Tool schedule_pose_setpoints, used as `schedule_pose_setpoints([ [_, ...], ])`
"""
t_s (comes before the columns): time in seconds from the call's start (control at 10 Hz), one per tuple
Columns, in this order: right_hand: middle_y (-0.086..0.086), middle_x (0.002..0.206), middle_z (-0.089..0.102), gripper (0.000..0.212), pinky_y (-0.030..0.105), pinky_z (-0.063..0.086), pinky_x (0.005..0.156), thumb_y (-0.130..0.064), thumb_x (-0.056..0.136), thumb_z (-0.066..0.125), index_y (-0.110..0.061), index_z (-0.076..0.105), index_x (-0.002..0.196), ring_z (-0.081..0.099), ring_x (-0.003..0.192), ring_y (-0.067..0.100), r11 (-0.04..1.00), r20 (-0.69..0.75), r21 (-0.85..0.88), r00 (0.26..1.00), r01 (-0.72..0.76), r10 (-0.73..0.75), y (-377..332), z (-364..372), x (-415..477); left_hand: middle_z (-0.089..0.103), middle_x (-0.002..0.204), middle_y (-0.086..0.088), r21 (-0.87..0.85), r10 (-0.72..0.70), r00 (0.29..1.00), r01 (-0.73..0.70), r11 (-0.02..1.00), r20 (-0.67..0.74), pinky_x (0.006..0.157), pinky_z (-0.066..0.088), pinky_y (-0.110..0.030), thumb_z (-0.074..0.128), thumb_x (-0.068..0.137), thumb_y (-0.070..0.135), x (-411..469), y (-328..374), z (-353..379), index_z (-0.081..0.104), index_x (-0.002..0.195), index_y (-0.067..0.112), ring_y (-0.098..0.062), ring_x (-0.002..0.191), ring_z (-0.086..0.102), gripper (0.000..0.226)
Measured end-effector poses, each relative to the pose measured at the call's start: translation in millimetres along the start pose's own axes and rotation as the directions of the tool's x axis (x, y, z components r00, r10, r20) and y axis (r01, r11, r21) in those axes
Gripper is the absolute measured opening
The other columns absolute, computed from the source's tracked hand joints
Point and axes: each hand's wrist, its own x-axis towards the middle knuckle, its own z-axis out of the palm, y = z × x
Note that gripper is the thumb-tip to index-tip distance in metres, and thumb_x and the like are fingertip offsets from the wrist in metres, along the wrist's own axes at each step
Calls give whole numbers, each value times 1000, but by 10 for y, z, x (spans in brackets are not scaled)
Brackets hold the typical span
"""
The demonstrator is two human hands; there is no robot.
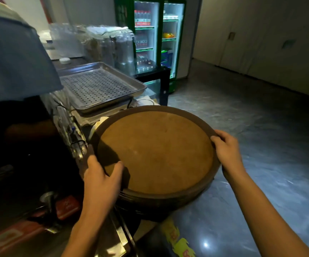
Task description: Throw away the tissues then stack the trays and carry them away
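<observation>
A stack of round brown trays (155, 153) with dark raised rims fills the middle of the view, its top tray bare. My left hand (101, 175) grips the near-left rim, thumb lying on the tray's inner surface. My right hand (226, 149) holds the right rim, fingers curled over the edge. Several tray edges show layered under the top one at the near side. No tissues are visible.
A perforated metal tray (98, 86) sits on a counter just beyond the stack. Clear cups in plastic wrap (113, 45) stand behind it. Two lit drink fridges (155, 39) stand at the back. A person's blue sleeve (14, 58) hangs at the left. Shiny grey floor (261, 127) spreads to the right.
</observation>
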Motion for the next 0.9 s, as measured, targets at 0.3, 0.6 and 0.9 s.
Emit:
schedule_pose_setpoints([
  [0.3, -17, 102, 62, 30, 27, 45, 93, -23, 102, 41, -20, 59, 126, 58, 93, 2, 1000, -162, -20, 987, 15, -18, 1, 86, -1007, 49, 137, -7, -85, 125, 958, -106, 991, 258, 104, 43, -46, 66, 80, 43, 28, -162, -341, 21, 149, 18, -26, 126, 49, 87],
  [0.6, 6, 144, 49, 48, 41, 43, 107, -37, 100, 47, -21, 40, 145, 52, 126, 21, 994, -273, -105, 962, -10, -19, -181, -304, -2279, 12, 160, -11, -97, 290, 817, -279, 955, 499, 116, 21, -41, 62, 89, 39, -664, -34, -656, 11, 155, 18, -29, 146, 17, 86],
  [0.9, 4, 142, 51, 44, 23, 39, 98, -32, 101, 46, -16, 44, 142, 49, 120, 8, 951, -394, -304, 903, 49, -173, -398, -814, -4011, 33, 154, -6, -302, 654, 524, -604, 737, 546, 113, 24, -27, 51, 96, 35, -1874, 120, -1109, 29, 151, 14, -18, 140, 32, 62],
])
